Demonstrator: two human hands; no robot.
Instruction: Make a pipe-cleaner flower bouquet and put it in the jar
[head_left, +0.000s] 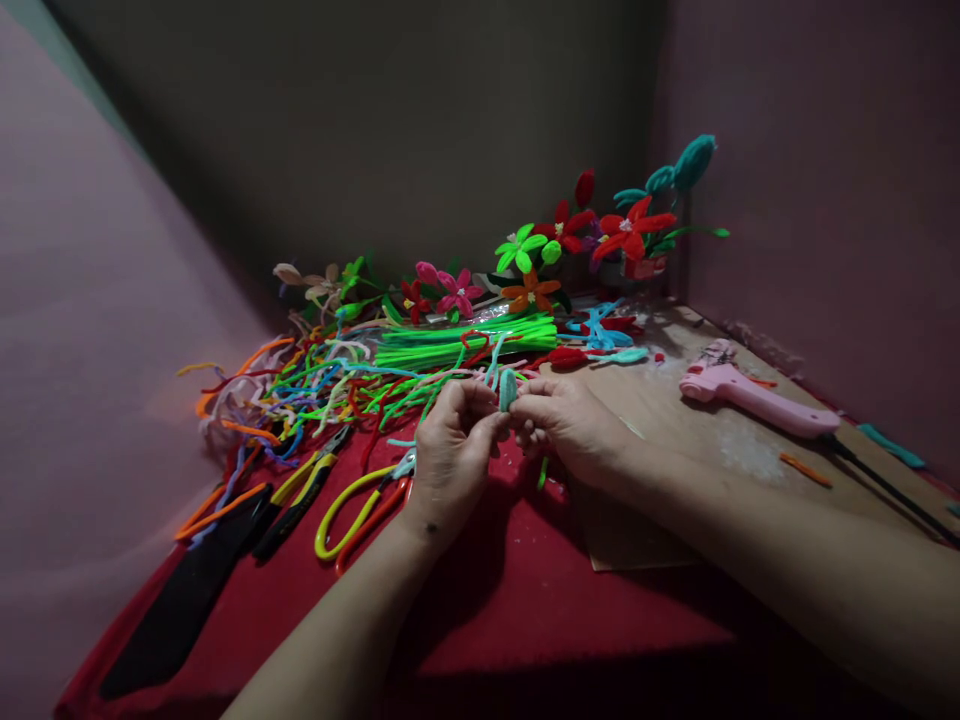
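Above the red cloth, my two hands meet around a small teal pipe-cleaner petal (508, 390) that stands upright between the fingertips. My left hand (459, 440) pinches its lower left side with the thumb and fingers closed. From the right, my right hand (568, 420) pinches at the petal's lower edge, its fingers curled in. A pale teal pipe-cleaner strand (495, 358) rises just behind the fingers; whether it joins the petal I cannot tell. Just left of my left wrist lie pliers with one yellow and one red handle (352, 515).
Behind the hands lie a bundle of green pipe cleaners (465, 342) and a tangle of coloured ones (300, 385). Fuzzy flowers (626, 230) stand at the back. At right, a pink glue gun (765, 398) rests on a brown board (645, 540). Yellow-black pliers (300, 500) lie left.
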